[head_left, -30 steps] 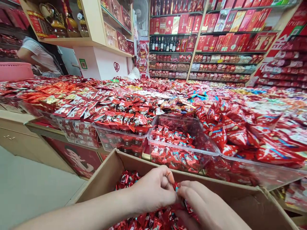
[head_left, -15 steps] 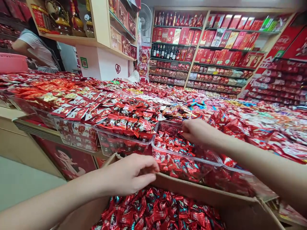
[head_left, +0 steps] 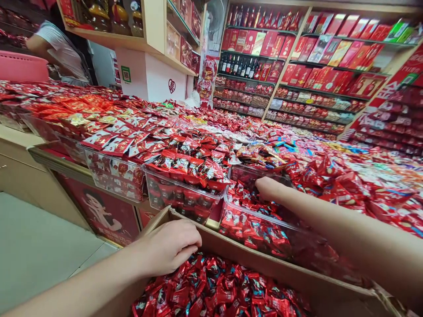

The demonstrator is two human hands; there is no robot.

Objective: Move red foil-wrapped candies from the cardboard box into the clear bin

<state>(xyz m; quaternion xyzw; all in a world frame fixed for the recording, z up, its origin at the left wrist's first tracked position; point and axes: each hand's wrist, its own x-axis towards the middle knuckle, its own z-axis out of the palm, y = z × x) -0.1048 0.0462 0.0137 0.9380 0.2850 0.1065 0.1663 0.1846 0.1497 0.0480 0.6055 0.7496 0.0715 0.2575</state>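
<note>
My left hand [head_left: 176, 243] hangs just above the red-wrapped candies [head_left: 214, 288] heaped in an open cardboard box [head_left: 251, 253]. Its fingers are loosely bent, with a small gap to the thumb, and nothing shows in it. My right hand [head_left: 271, 189] is inside a clear plastic bin [head_left: 256, 214] behind the box, low over similar red and blue wrapped candies [head_left: 243, 196]. The right fingers curl downward and inward; their tips, and anything they hold, are hidden.
Neighbouring clear bins [head_left: 181, 193] hold red-and-black packets; the bins stand along the counter edge. Many more packets spread behind them. Shelves of boxes and bottles [head_left: 241, 66] line the back. A person [head_left: 62, 48] stands far left near a pink basket [head_left: 24, 66].
My right hand has gone lower into the bin. My left hand has moved slightly left and down, its thumb and fingers closer together. The view has shifted, so the scene sits further right.
</note>
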